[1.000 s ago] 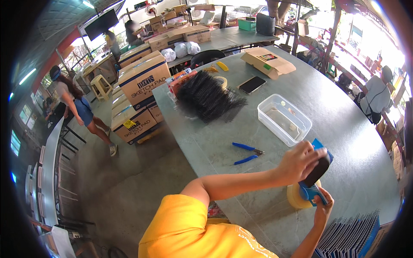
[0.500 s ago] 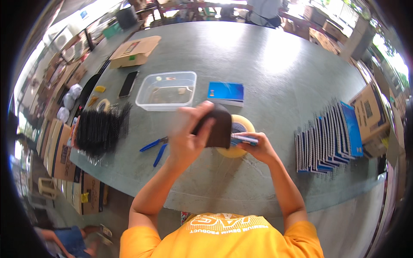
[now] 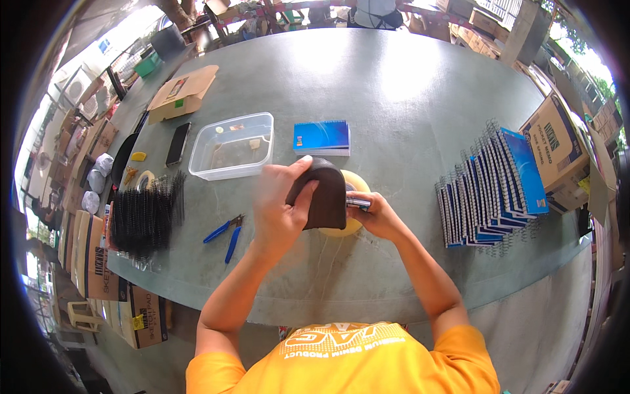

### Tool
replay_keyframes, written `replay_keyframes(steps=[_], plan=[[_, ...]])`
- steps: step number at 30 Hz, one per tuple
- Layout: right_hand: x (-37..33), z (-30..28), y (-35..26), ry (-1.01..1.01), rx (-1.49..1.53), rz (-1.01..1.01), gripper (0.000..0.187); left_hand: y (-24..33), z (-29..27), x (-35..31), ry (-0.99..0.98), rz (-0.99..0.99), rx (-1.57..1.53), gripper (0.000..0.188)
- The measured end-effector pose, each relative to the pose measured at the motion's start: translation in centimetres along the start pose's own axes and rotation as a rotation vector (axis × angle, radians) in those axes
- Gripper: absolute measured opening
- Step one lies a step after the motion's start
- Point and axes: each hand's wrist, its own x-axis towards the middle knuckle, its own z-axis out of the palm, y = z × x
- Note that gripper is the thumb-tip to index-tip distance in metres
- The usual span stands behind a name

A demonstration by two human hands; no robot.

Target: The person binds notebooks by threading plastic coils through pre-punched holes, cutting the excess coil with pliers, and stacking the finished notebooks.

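My left hand (image 3: 279, 200) is closed around a dark brown, rounded, pad-like piece (image 3: 326, 200); I cannot tell its kind. Its right edge meets the end of a small blue notebook (image 3: 357, 202), seen edge-on and pinched in my right hand (image 3: 380, 213). Whether the two touch is hard to see. Behind both, a wide pale-yellow roll of tape (image 3: 354, 178) lies on the table, partly hidden. A blue spiral notebook (image 3: 321, 136) rests just beyond. Blue-handled cutting pliers (image 3: 226, 236) lie left of my left hand, handles spread.
A clear plastic box (image 3: 231, 172) and a phone (image 3: 178, 143) are at the left, near a pile of black spiral coils (image 3: 146, 220). A leaning row of spiral notebooks (image 3: 482, 190) stands at the right by a cardboard box (image 3: 558, 148). A brown carton (image 3: 184, 92) lies far left.
The view has shifted slightly, so the table things sit further left. Both hands keep their holds; the notebook in my right hand has turned a little, and the dark piece remains close against it.
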Motion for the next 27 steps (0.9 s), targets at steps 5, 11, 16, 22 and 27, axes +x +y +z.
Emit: replay_keyframes(steps=[5, 11, 16, 22, 27], plan=[[0.6, 0.1, -1.0, -0.014, 0.068, -0.09, 0.028, -0.3, 1.6, -6.7, -0.571, 0.012, -0.102, 0.033], [0.2, 0.0, -1.0, 0.017, 0.252, -0.221, 0.021, 0.2, 1.6, -2.6, -0.254, 0.209, 0.077, 0.026], [-0.7, 0.3, -0.6, 0.127, 0.215, -0.196, 0.023, -1.0, 2.1, -0.5, -0.491, 0.242, 0.324, 0.023], [-2.3, -0.5, -0.3, 0.204, -0.074, -0.161, 0.024, -0.2, 2.4, 0.3, -0.551, 0.114, 0.154, 0.018], [-2.5, -0.4, -0.1, 0.283, -0.243, -0.24, 0.018, -0.6, 2.7, 0.3, -0.617, 0.12, 0.085, 0.017]])
